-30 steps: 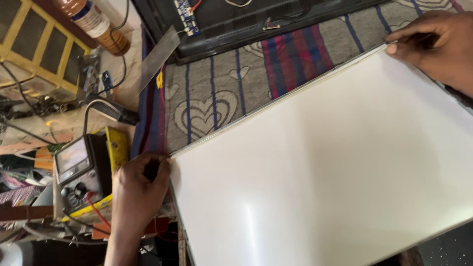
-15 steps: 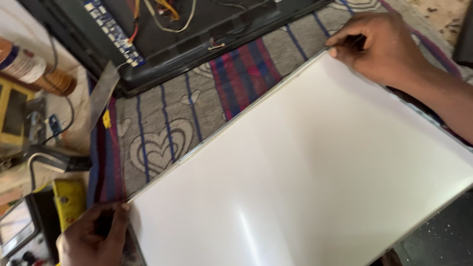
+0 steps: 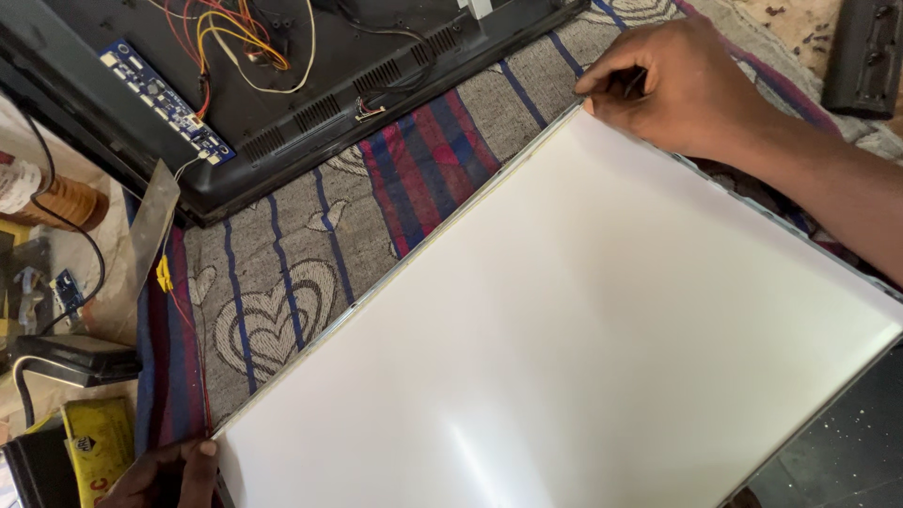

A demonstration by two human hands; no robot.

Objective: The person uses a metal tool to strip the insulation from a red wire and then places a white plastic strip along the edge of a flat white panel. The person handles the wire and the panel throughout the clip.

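Fingers of right hand (image 3: 687,89) pinching far corner of white backlight sheet (image 3: 583,339); left hand (image 3: 169,473) gripping near corner, over patterned blanket (image 3: 282,282), black television back cover (image 3: 282,85) beyond.

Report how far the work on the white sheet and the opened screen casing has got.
Done: the black casing lies open on the patterned blanket, wires and circuit board exposed. In hand: the left hand and right hand grip opposite corners of the white sheet, over the blanket beside the casing. Left: the sheet is not in the casing.
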